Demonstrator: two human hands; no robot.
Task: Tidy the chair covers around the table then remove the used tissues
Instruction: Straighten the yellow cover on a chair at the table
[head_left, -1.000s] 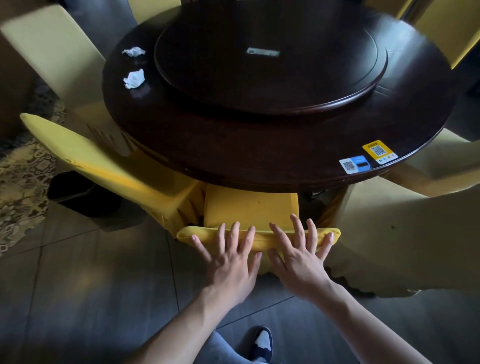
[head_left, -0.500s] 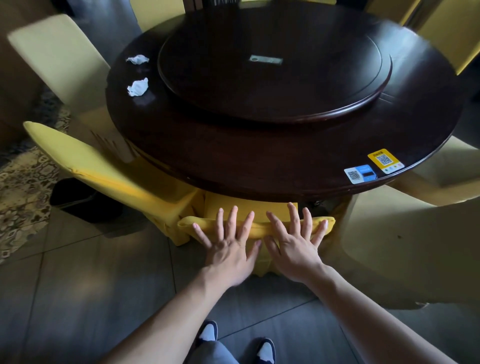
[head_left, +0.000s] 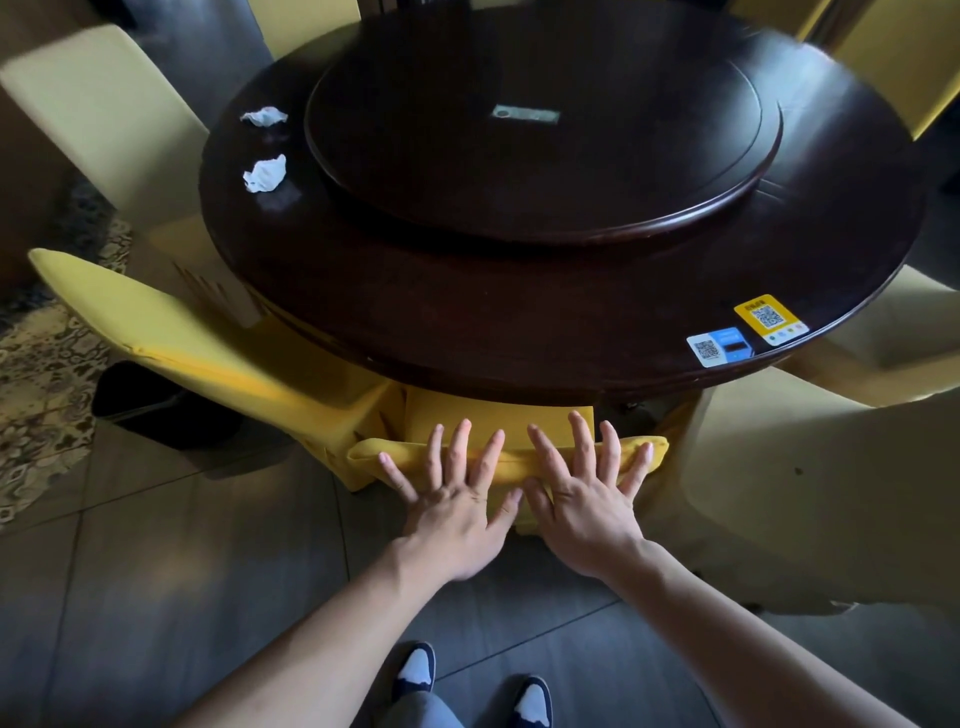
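A yellow covered chair (head_left: 498, 415) is tucked under the near edge of the round dark table (head_left: 467, 322). My left hand (head_left: 457, 499) and my right hand (head_left: 587, 493) lie side by side with straight, spread fingers flat on the top of its backrest cover. Two crumpled white tissues rest on the table's far left rim: one nearer tissue (head_left: 265, 174) and one farther tissue (head_left: 264, 116). Another yellow covered chair (head_left: 171, 338) stands to the left, angled against the table.
A raised turntable (head_left: 540, 119) fills the table's centre. Two QR stickers (head_left: 748, 332) sit at the near right rim. Pale covered chairs stand at the left (head_left: 98, 109) and right (head_left: 810, 488). A dark bin (head_left: 156, 405) sits on the tiled floor by a patterned rug (head_left: 47, 374).
The chair under my palms has slid farther beneath the table. Both hands stay flat on the backrest and have gone forward with it.
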